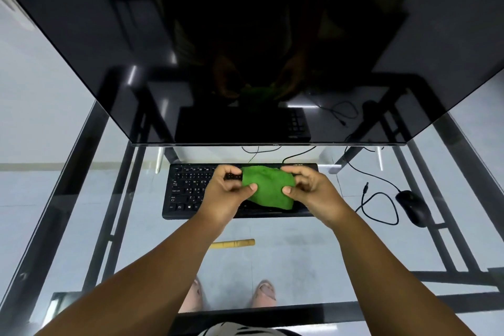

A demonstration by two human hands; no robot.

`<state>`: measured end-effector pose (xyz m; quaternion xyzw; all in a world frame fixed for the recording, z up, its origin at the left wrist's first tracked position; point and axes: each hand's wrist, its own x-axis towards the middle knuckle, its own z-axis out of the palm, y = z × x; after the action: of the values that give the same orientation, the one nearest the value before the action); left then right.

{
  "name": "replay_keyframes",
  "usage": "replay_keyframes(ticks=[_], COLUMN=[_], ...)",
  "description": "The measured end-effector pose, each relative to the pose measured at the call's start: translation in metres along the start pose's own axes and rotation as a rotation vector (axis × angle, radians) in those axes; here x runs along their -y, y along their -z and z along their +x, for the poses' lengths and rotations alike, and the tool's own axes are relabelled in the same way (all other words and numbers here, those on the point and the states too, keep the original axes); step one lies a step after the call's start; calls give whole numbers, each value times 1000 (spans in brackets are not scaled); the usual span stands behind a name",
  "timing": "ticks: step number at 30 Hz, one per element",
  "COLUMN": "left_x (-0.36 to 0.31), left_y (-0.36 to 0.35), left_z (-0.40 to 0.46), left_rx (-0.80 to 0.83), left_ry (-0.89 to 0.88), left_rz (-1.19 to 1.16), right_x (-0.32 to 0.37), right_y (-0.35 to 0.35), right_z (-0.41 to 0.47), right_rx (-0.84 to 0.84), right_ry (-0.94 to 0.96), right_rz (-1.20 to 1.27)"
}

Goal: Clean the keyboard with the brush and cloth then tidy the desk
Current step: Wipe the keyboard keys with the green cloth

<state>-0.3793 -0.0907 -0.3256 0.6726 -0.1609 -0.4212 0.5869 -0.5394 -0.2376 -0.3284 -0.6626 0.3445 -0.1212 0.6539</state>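
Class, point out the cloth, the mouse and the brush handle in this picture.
cloth (268, 188): head view, middle of the green fabric.
mouse (412, 207): head view, top of its black body.
brush handle (234, 243): head view, middle of the yellow stick.

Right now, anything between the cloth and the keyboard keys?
Nothing visible. Both hands, left and right, pinch the green cloth directly over the right half of the keyboard. No other thing shows between the two. The brush lies apart on the glass desk, nearer the person.

Bare forearms, no sleeves; black-white patterned top (245, 331), open-toe sandals (264, 292).
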Motion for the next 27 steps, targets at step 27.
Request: replay_keyframes(ticks=[27], left_x=[44], left_y=[54], left_z=[11], left_rx=[-115], left_ry=[-264], left_rz=[1153], right_x=[-34], right_y=[-37], right_z=[0], right_rx=[58], right_ry=[322], right_rz=[-951])
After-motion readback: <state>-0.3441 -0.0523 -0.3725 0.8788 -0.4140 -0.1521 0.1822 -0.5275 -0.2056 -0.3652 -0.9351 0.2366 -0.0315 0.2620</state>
